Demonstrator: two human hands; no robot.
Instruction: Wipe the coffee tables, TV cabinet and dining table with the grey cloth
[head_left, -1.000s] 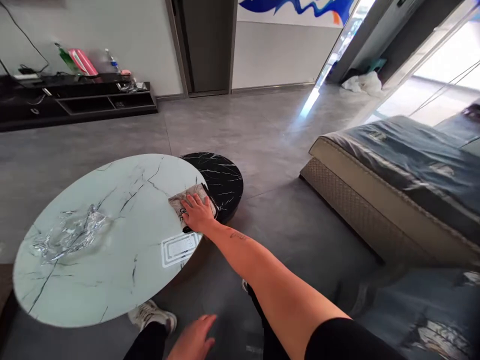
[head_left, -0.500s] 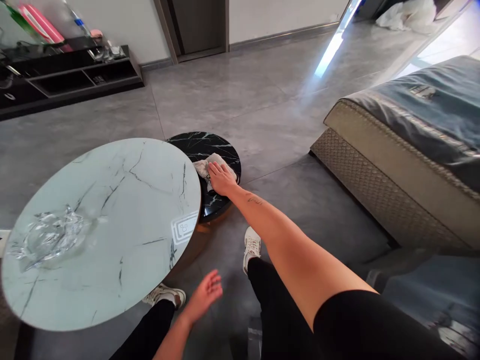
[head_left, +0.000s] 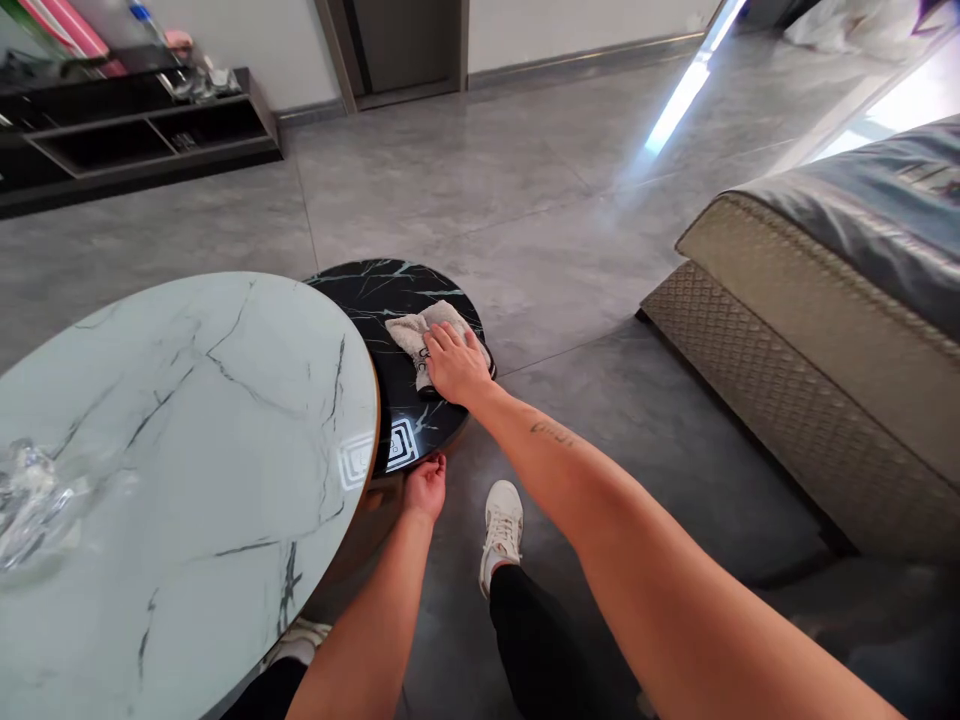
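Observation:
My right hand [head_left: 456, 365] presses down on a beige cloth [head_left: 409, 330] with dark lettering, its fingers spread across it. Under the cloth is a low round black table [head_left: 360, 290] with white marbled veins. My left hand [head_left: 426, 487] is at that table's near rim, palm up, with its fingers curled against the edge; part of the fingers is hidden by the rim. To the left, a larger white marbled round table [head_left: 247, 420] overlaps the black one. A clear glass piece [head_left: 34, 500] rests on the white top, blurred.
A sofa or bed with a padded beige base [head_left: 757, 370] stands on the right. A low black cabinet [head_left: 142, 150] with items on top is at the back left, beside a door [head_left: 405, 45]. My white shoe [head_left: 502, 520] is on the grey floor [head_left: 540, 180].
My left hand has moved up and forward to the black table's rim. My right hand stays on the cloth. More of the black top shows beside the white table, and the view has shifted.

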